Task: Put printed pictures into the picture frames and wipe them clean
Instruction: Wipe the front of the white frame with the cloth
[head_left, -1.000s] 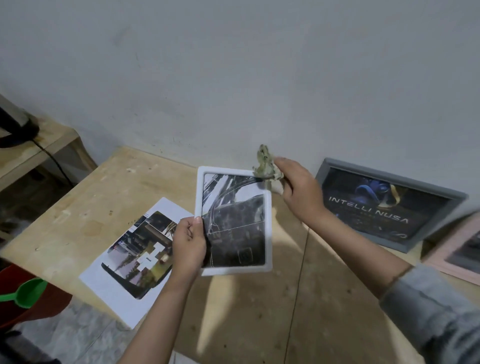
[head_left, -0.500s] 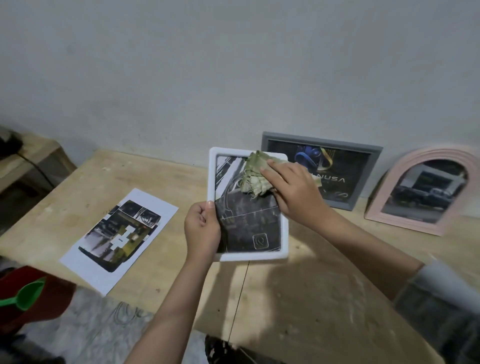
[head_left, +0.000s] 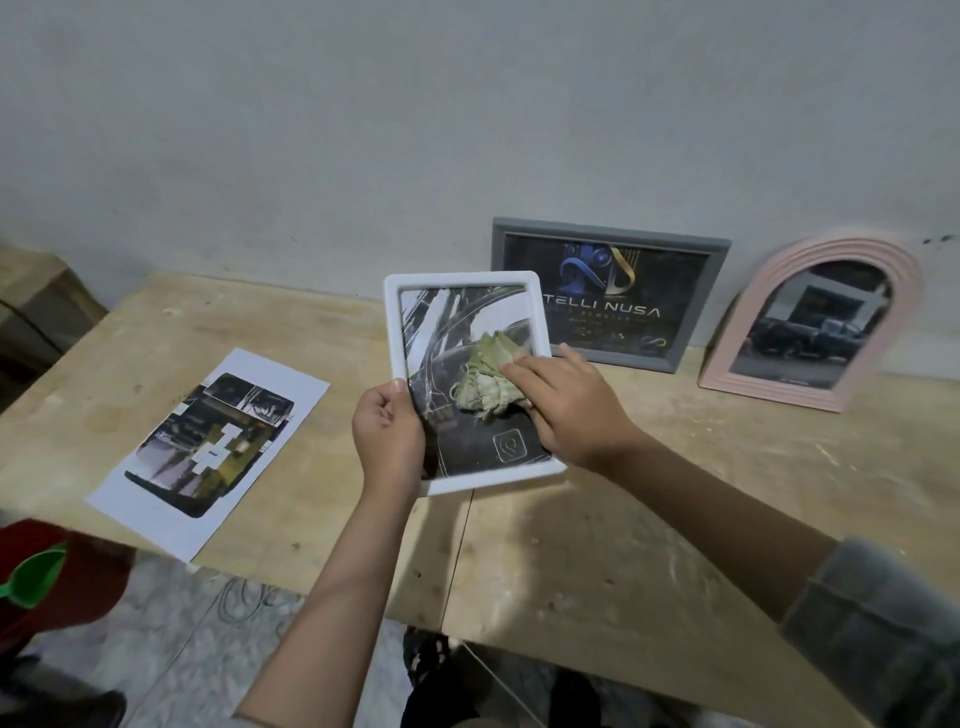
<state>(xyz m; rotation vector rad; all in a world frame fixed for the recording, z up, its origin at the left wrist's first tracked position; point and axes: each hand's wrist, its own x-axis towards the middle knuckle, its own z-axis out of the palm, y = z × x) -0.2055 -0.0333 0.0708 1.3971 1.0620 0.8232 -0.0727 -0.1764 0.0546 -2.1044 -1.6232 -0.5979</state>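
While left hand (head_left: 387, 431) grips frame (head_left: 462, 280), fingers (head_left: 524, 370) press cloth (head_left: 485, 382).

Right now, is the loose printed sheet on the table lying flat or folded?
Flat. The printed sheet lies spread, picture up, on the table, with no fold visible.

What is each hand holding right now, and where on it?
The left hand grips the white picture frame by its left edge, near the bottom corner. The right hand presses a crumpled green cloth flat against the frame's glass.
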